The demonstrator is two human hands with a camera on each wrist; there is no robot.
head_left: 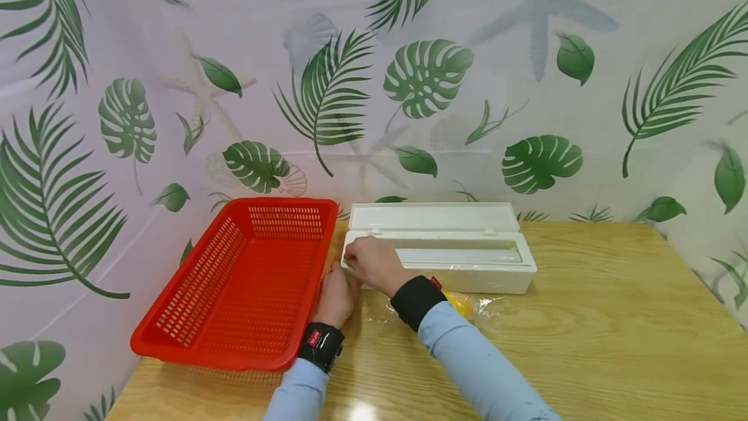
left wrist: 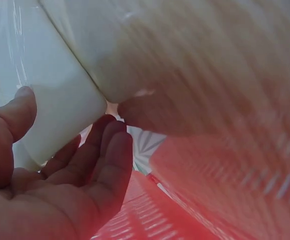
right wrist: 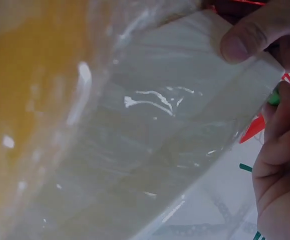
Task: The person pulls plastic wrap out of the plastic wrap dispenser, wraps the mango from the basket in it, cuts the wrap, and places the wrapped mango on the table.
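A white cling film dispenser [head_left: 485,282] stands with its lid [head_left: 429,216] raised and a film roll [head_left: 456,256] inside. At its left end, my left hand [head_left: 337,296] holds the corner, thumb on the front face and fingers bent round the end in the left wrist view. My right hand [head_left: 376,264] is over the same end, pinching a small green slide cutter [right wrist: 274,97], mostly hidden by the fingers. Clear film hangs over the dispenser's front. A yellow item [head_left: 460,305] lies under clear film before it, partly behind the right wrist; its kind is unclear.
A red plastic basket [head_left: 234,364] with slotted walls stands at the left, close beside the left hand and the dispenser. A leaf-patterned cloth [head_left: 432,161] hangs behind the wooden table [head_left: 602,317].
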